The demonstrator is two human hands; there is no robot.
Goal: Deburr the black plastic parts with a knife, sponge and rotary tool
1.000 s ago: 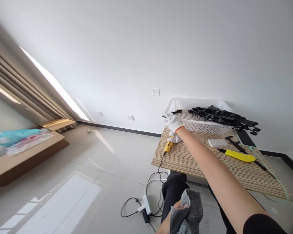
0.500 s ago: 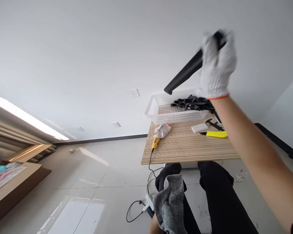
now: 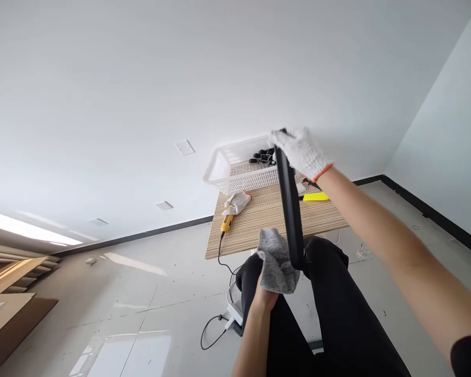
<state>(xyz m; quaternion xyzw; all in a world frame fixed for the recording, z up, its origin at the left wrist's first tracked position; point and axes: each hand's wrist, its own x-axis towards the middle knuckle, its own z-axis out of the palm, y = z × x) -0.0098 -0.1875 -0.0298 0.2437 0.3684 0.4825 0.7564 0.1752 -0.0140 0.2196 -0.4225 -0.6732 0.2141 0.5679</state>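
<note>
The gloved right hand (image 3: 300, 152) grips the top end of a long black bar (image 3: 289, 209), held nearly upright above the person's lap. The bare left hand (image 3: 267, 293) clutches a grey cloth (image 3: 277, 260) against the bar's lower end. Behind stands a striped wooden table (image 3: 267, 217) bearing a white basket (image 3: 235, 173). No writing is legible.

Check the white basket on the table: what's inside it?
Inside the white basket, a few black parts show at its right end. The gloved right hand and the long black piece it grips cover the rest of that end.
</note>
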